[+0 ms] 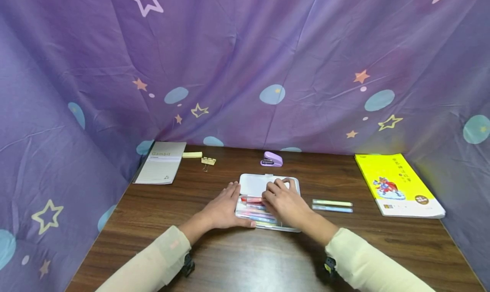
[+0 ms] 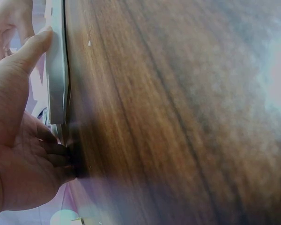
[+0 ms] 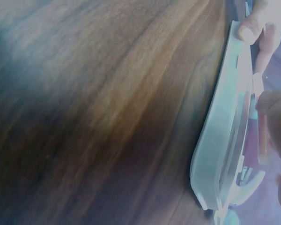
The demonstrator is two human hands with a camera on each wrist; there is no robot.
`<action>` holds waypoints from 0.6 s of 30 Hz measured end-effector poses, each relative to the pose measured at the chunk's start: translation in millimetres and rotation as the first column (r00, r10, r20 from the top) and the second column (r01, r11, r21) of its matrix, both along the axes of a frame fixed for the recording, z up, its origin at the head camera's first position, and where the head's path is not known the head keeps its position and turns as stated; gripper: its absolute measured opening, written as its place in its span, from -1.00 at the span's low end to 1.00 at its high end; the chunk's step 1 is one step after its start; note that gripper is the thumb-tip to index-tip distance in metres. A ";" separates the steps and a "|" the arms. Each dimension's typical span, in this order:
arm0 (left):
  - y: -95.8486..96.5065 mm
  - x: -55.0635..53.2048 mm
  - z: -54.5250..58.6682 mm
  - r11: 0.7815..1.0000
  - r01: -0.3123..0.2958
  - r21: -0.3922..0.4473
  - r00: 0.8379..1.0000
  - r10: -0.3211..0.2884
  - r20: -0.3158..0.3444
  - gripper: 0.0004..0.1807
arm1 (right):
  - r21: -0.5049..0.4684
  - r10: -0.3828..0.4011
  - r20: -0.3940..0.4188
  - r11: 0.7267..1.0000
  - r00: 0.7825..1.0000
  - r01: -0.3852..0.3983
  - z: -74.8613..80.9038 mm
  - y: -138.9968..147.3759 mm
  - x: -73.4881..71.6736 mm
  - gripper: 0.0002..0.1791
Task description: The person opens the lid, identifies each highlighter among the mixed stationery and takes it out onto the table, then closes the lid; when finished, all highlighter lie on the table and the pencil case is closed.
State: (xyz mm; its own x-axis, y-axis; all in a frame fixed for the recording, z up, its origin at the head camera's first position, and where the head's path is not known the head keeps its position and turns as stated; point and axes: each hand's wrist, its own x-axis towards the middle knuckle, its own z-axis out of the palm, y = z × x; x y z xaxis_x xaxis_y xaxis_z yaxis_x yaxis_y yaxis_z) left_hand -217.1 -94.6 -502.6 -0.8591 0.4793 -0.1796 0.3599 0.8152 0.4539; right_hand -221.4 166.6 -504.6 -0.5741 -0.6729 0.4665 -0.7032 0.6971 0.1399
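Only the head view shows two pens beside the case.

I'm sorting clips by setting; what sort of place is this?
Probably a curtained-off desk: purple fabric hangs on three sides of a wooden tabletop bearing a stapler and an open pen case.
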 end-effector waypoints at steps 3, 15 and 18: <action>-0.2 -0.4 -0.6 1.000 0.004 0.003 1.000 -0.004 -0.003 0.58 | 0.003 0.000 -0.020 1.000 1.000 0.000 0.4 3.2 -0.5 -0.86; -0.9 -0.8 -1.4 1.000 0.008 0.014 1.000 -0.008 -0.008 0.58 | 0.022 0.035 -0.103 0.999 0.994 -0.033 2.3 21.1 -0.5 -0.84; -0.9 -0.2 -1.3 1.000 0.007 0.011 1.000 -0.007 -0.008 0.58 | 0.034 0.030 -0.111 0.999 0.993 -0.026 2.3 26.2 0.7 -0.85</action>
State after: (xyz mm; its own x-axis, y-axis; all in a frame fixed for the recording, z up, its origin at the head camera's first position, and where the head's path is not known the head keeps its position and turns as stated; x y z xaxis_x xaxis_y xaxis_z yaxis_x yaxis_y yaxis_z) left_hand -217.2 -95.5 -503.9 -0.8569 0.4875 -0.1674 0.3696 0.8075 0.4598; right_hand -220.7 192.8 -502.3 -0.5007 -0.7038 0.5039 -0.7013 0.6711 0.2404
